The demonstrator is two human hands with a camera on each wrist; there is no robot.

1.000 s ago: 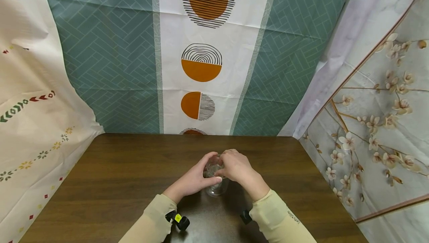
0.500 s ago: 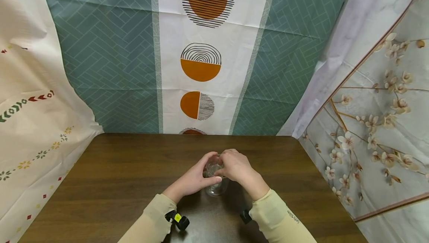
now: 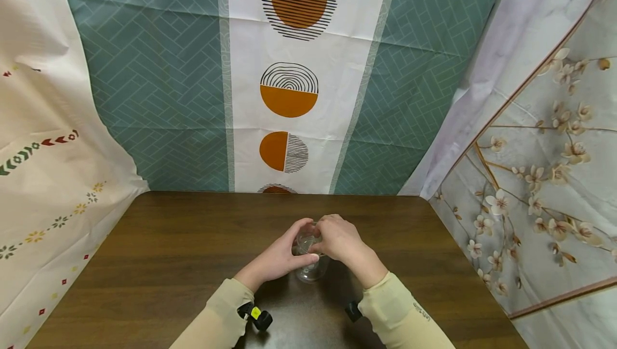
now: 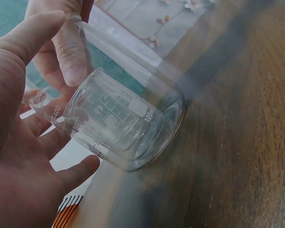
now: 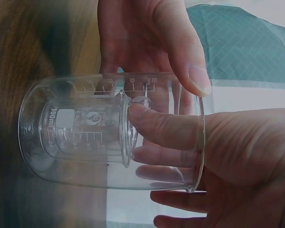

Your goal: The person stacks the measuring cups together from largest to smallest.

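Observation:
A large clear glass beaker (image 3: 310,273) stands upright on the dark wooden table (image 3: 193,252). Inside it sits a smaller glass beaker (image 5: 85,123) with white 100 ml markings. My left hand (image 3: 279,257) grips the large beaker near its top, thumb on the near side and fingers round the far side. From above, my right hand (image 3: 341,239) reaches into the large beaker, pinching the small beaker's rim between thumb and fingers. In the left wrist view, glare and overlapping glass blur where the two bases meet, so I cannot tell whether they touch.
A teal and white patterned cloth (image 3: 164,92) hangs behind the table's far edge. Cream cloth (image 3: 58,177) borders the left side, and a flowered marble-print sheet (image 3: 540,188) the right. Dark wrist cameras sit at both cuffs.

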